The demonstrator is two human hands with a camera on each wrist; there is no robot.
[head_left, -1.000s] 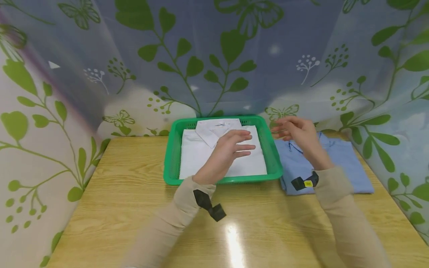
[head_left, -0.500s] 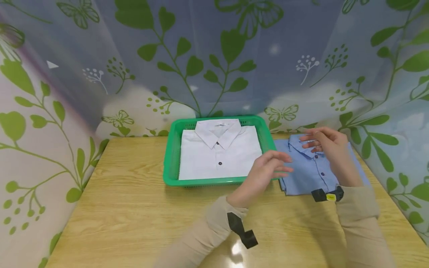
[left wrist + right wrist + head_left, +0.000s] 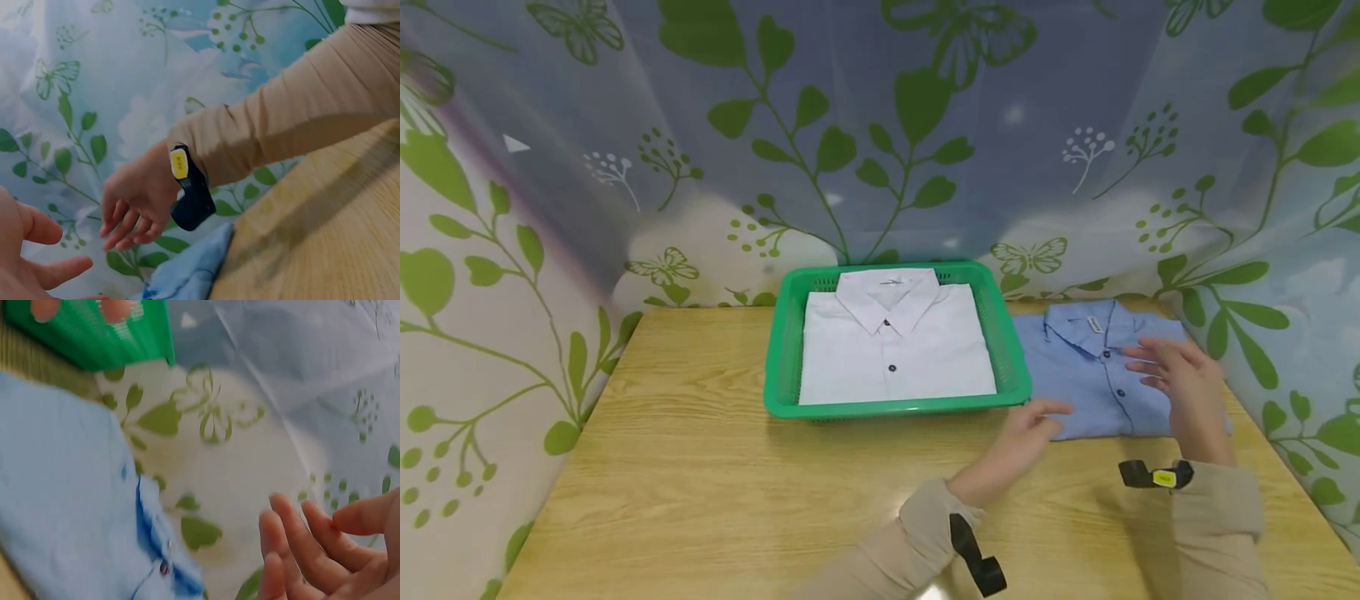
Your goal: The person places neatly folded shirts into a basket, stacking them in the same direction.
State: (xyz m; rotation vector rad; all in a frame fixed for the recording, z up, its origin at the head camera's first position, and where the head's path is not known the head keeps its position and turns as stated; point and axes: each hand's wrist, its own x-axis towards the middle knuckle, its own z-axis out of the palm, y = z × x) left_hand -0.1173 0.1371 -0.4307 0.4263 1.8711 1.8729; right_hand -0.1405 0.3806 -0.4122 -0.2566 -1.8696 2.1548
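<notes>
A folded blue shirt (image 3: 1075, 383) lies on the table to the right of the basket, collar at the back, dark buttons down its front. My right hand (image 3: 1191, 392) hovers over the shirt's right half, fingers loosely bent and holding nothing; in the right wrist view the right hand (image 3: 331, 550) appears beside the collar. Near the shirt's front left corner is my left hand (image 3: 1015, 450), fingers extended and holding nothing; whether it touches the cloth I cannot tell. A folded white shirt (image 3: 850, 358) with dark buttons lies in the green basket (image 3: 895, 408).
The wooden table (image 3: 700, 483) extends to the left and in front of the basket. A leaf-patterned curtain (image 3: 865, 125) hangs close behind and along both sides. The basket's right wall stands right beside the blue shirt.
Both hands have moved right and toward me. The left hand has come from above the white shirt to the blue shirt's front left corner; the right has crossed over the blue shirt.
</notes>
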